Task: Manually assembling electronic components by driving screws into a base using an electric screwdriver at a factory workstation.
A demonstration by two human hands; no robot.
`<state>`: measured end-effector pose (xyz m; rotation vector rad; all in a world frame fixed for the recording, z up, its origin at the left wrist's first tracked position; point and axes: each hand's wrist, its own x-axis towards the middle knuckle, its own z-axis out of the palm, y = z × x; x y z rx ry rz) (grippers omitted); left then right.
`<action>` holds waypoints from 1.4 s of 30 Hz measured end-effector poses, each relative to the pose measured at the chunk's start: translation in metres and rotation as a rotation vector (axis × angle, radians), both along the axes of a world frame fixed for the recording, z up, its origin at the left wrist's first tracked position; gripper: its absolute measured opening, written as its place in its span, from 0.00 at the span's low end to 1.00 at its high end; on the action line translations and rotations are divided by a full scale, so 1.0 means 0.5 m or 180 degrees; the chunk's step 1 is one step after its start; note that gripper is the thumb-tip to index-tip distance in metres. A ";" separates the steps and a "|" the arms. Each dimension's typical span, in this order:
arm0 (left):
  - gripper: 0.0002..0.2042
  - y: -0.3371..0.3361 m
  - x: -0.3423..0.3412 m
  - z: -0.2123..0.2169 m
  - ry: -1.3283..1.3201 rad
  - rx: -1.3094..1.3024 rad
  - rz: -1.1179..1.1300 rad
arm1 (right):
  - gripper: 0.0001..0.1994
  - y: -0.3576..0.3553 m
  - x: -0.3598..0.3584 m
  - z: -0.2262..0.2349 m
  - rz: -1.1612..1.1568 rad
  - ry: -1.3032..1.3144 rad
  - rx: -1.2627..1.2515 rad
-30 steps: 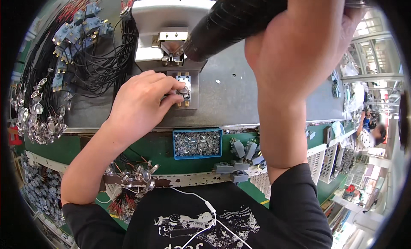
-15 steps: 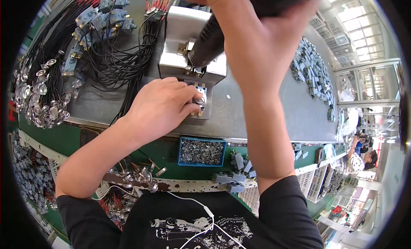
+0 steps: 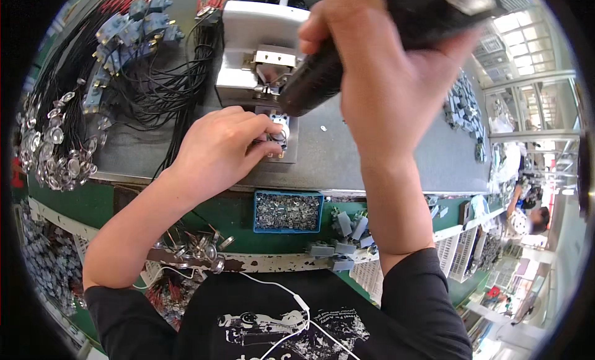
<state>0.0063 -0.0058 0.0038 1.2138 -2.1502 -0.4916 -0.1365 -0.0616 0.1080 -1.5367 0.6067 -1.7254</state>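
Note:
My left hand [image 3: 217, 140] is closed, thumb and fingertips pinching a small grey switch [image 3: 280, 123] with a round metal piece on it. The fingers partly cover this switch, which rests on a flat metal plate [image 3: 290, 150]. My right hand [image 3: 390, 81], somewhat blurred, is wrapped around a black power screwdriver [image 3: 316, 78]. The tool slants down to the left, its nose just above the far side of the switch; the tip itself is hidden. Behind the plate stands a silver metal fixture [image 3: 238, 47] with a small bracket [image 3: 274, 57] at its middle.
Black wires [image 3: 158, 87] with grey switches [image 3: 127, 35] and metal discs [image 3: 62, 152] cover the table's left. A blue tray [image 3: 255, 212] of small metal parts sits below the front edge. More switches [image 3: 462, 109] lie at right. A person [image 3: 524, 217] is far right.
The screwdriver has moved from the fixture's bracket nearer to me, over the switch. My left hand keeps its pinch there. The whole view has shifted slightly.

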 end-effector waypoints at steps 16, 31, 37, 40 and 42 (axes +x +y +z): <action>0.10 0.001 0.000 0.004 -0.0027 0.0110 0.0010 | 0.22 0.003 0.002 -0.022 0.0606 -0.0495 0.0330; 0.09 -0.005 -0.003 0.016 -0.0022 0.0440 0.0109 | 0.25 0.022 0.008 -0.036 0.0601 -0.0377 0.0447; 0.10 0.010 -0.003 -0.010 0.0276 0.0653 0.0166 | 0.29 0.030 -0.006 -0.021 0.0690 0.0199 0.0778; 0.10 0.020 -0.004 -0.016 0.0744 0.0904 0.0190 | 0.28 -0.018 -0.020 -0.065 0.1809 -0.0387 0.0181; 0.10 0.017 -0.005 -0.022 0.0874 0.0981 0.0207 | 0.28 -0.023 -0.027 -0.075 0.1692 -0.0381 0.0197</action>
